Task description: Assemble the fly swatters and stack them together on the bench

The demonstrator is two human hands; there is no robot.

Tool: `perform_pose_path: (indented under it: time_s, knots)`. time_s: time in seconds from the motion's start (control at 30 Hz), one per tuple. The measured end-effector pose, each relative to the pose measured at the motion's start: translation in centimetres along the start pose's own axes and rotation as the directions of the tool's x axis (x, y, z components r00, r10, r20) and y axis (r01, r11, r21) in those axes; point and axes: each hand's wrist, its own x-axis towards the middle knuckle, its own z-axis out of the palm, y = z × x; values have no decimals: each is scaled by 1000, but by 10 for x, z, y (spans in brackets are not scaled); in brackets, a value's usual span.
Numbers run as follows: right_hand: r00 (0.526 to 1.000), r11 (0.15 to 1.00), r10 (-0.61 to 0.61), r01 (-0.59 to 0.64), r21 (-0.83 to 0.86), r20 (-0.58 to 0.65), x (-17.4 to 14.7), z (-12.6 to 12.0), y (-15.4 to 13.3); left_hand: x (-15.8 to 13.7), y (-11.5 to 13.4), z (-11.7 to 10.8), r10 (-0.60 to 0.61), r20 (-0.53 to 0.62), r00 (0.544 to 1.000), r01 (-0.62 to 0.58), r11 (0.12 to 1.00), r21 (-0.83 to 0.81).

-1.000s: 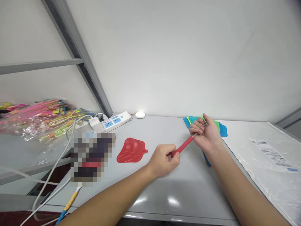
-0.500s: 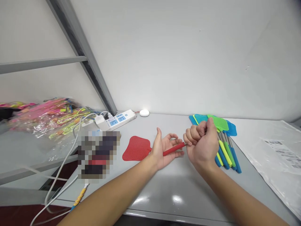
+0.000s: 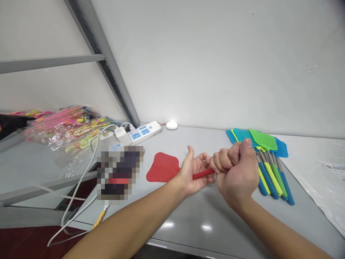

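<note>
Tightly, the right hand [image 3: 235, 172] makes a fist, its fingers clenched round one end of a red handle [image 3: 201, 174] above the grey bench [image 3: 185, 219]. The left hand [image 3: 191, 175] lies palm up beneath the handle, its fingers spread and loosely curled rather than gripping. A red swatter head [image 3: 163, 167] rests on the bench just beside the left wrist. Bunched blue, green and yellow swatters [image 3: 273, 176] lie right of the fist.

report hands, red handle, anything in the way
Left hand open, palm up, red tubular handle across it. Right hand closed on handle's far end. Perforated red flap beside left hand, seemingly not blocking.
</note>
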Motion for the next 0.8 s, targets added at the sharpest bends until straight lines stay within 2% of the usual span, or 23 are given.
perform_pose_path:
  time_s: [0.23, 0.37, 0.53, 0.6, 0.63, 0.67, 0.7, 0.73, 0.8]
  knots:
    - [999, 1000, 7, -7, 9, 44, -1, -1, 1, 1, -3, -3, -65, -1, 998, 65, 998, 15]
    - [998, 999, 21, -23, 24, 60, 2, -9, -1, 0, -2, 2, -83, 53, 995, 80, 996, 47]
    - [995, 998, -61, 62, -10, 75, 1, -19, 7, 5, 3, 15, -28, 86, 996, 17, 993, 120]
    - [989, 990, -99, 109, -92, 106, -3, -22, 12, 9, 1, 19, 20, 51, 999, -31, 974, 223]
    - [986, 984, -102, 119, -135, 130, -4, -23, 15, 11, 0, 22, 64, 20, 998, -67, 943, 325]
    - [984, 977, -95, 122, -176, 153, -5, -25, 17, 12, 1, 24, 126, -7, 992, -107, 868, 485]
    - [982, 969, -86, 122, -215, 166, -5, -28, 18, 11, 4, 26, 204, -17, 979, -141, 732, 667]
    - [983, 958, -81, 123, -261, 167, -4, -31, 19, 9, 9, 29, 284, -4, 959, -160, 551, 819]
    - [982, 912, -80, 142, -385, 173, 2, -40, 21, 0, 27, 33, 389, 72, 918, -146, 163, 976]
